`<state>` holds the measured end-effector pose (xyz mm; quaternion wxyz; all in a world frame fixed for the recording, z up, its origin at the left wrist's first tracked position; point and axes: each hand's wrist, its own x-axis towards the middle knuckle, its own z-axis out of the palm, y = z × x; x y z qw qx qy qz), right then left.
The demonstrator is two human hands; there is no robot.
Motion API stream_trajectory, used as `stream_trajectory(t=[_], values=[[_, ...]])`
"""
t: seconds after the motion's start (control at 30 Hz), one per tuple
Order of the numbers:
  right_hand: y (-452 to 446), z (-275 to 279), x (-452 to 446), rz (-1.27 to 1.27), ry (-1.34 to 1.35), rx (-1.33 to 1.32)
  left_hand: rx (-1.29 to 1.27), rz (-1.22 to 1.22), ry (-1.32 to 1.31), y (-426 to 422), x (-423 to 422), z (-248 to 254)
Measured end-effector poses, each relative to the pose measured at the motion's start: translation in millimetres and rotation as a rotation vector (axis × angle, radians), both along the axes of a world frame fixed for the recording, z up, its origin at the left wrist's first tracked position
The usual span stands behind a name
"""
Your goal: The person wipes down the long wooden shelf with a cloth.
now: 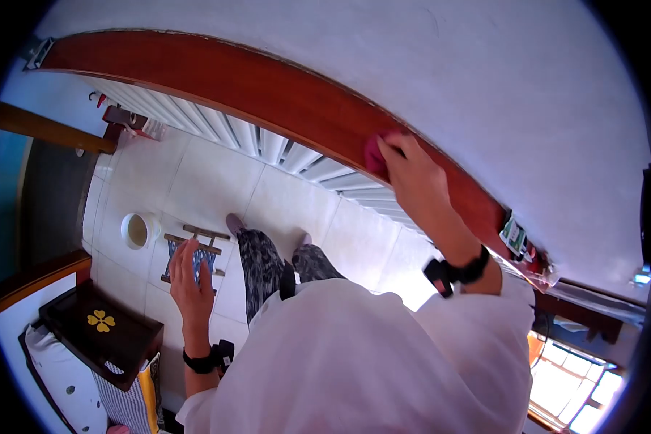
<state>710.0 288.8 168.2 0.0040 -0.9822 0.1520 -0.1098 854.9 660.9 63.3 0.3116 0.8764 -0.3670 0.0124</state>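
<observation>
My right hand (417, 173) is closed on a dark pink cloth (375, 154), which it presses against the reddish-brown wooden shelf (267, 98) above the white radiator (249, 139). Part of the cloth is hidden under my fingers. Lower on the left, my left hand (189, 281) hangs in the air with its fingers stretched out and nothing in it. Beneath that hand, a small folding stool (208, 249) with a blue patterned seat stands on the tiled floor. A black band circles each wrist.
Left of the stool stands a white bucket (139, 230). A dark wooden table (87, 329) with a yellow flower motif is at lower left, near striped fabric (123, 401). Small packets (515, 237) lie on the shelf's right end. A bright window (568, 380) shows at lower right.
</observation>
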Motion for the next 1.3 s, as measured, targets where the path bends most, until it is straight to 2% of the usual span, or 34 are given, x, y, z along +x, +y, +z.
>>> stream_trajectory(t=[0.07, 0.13, 0.2, 0.27, 0.33, 0.4, 0.5, 0.67, 0.8, 0.93, 0.97, 1.0, 1.1, 1.2, 1.3], values=[[3.4, 2.9, -23.0, 0.014, 0.036, 0.011, -0.009, 0.025, 0.032, 7.7, -6.0, -9.1], [0.8, -1.1, -18.0, 0.069, -0.064, 0.053, 0.019, 0.088, 0.116, 17.8, -10.1, -17.0], [3.1, -6.8, 13.9, 0.136, -0.118, 0.082, 0.038, 0.091, 0.066, 8.7, -7.9, -8.4], [13.0, -8.0, 50.9, 0.181, -0.163, 0.109, -0.061, 0.074, 0.070, -9.1, 0.6, 3.6], [29.8, -6.7, 99.8, 0.097, -0.098, 0.127, -0.076, 0.022, 0.066, -29.5, 11.1, 19.5], [40.4, -23.5, 141.7, 0.183, -0.209, 0.036, -0.164, -0.020, -0.014, -47.5, 18.7, 22.8], [64.0, -26.4, 201.9, 0.186, -0.231, 0.076, -0.218, -0.003, -0.058, -76.8, 33.7, 40.5], [79.4, -28.1, 246.4, 0.163, -0.191, 0.129, -0.358, 0.040, -0.066, -104.8, 51.9, 46.1], [68.8, -21.1, 189.6, 0.160, -0.230, 0.143, -0.377, 0.057, -0.101, -106.0, 52.4, 48.2], [29.0, -27.6, 75.4, 0.097, -0.362, 0.080, -0.266, 0.062, -0.038, -92.1, 33.0, 33.1], [26.7, -16.0, 45.0, 0.036, -0.329, 0.089, -0.240, 0.060, -0.044, -87.2, 27.9, 25.5], [19.1, -11.9, 14.4, -0.012, -0.312, 0.206, -0.220, 0.060, -0.059, -83.1, 22.0, 17.2], [-1.3, -7.4, -58.9, -0.119, -0.219, 0.130, -0.146, 0.096, 0.026, -70.5, -1.9, 1.2], [-8.0, -12.8, -79.4, -0.145, -0.197, -0.044, -0.094, 0.163, 0.088, -58.8, -19.3, -15.3], [-1.6, -18.7, -50.9, -0.161, -0.193, -0.096, -0.140, 0.217, 0.122, -50.7, -27.4, -19.9]])
